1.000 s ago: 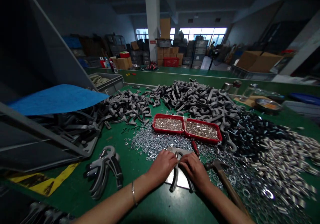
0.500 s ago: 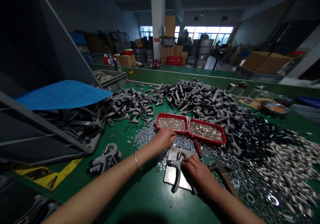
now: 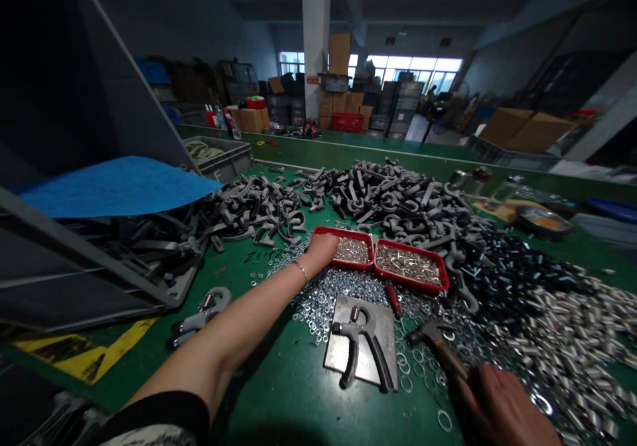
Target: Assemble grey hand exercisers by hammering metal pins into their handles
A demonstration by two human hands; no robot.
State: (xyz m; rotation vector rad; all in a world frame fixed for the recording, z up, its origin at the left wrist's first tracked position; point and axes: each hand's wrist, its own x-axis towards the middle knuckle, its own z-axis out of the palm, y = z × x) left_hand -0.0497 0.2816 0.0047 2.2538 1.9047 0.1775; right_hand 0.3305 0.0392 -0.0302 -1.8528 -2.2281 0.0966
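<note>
My left hand (image 3: 323, 250) reaches into the left red tray (image 3: 372, 250), at small metal pins or rivets (image 3: 352, 249); its fingers are hidden behind the hand. At the lower right, my right hand (image 3: 502, 403), slightly blurred, is closed round the wooden handle of a hammer (image 3: 450, 358), whose head lies on scattered rings. Between my hands a grey-and-black hand gripper (image 3: 367, 340) with a spring at its top lies on a square metal plate (image 3: 343, 360), its two handles spread towards me. A red-handled tool (image 3: 393, 300) lies just beyond the plate.
A second red tray (image 3: 411, 265) holds more metal pins. Loose nuts (image 3: 318, 300) surround the plate. Grey handle parts (image 3: 393, 197) are heaped behind, with black parts (image 3: 507, 267) and metal sleeves (image 3: 572, 340) at right. A big grey crate (image 3: 99, 273) stands left, near another hand gripper (image 3: 204, 313).
My left hand has moved forward and left, from the near rim into the left tray. My right hand has left the hand gripper on the plate and moved right to the hammer.
</note>
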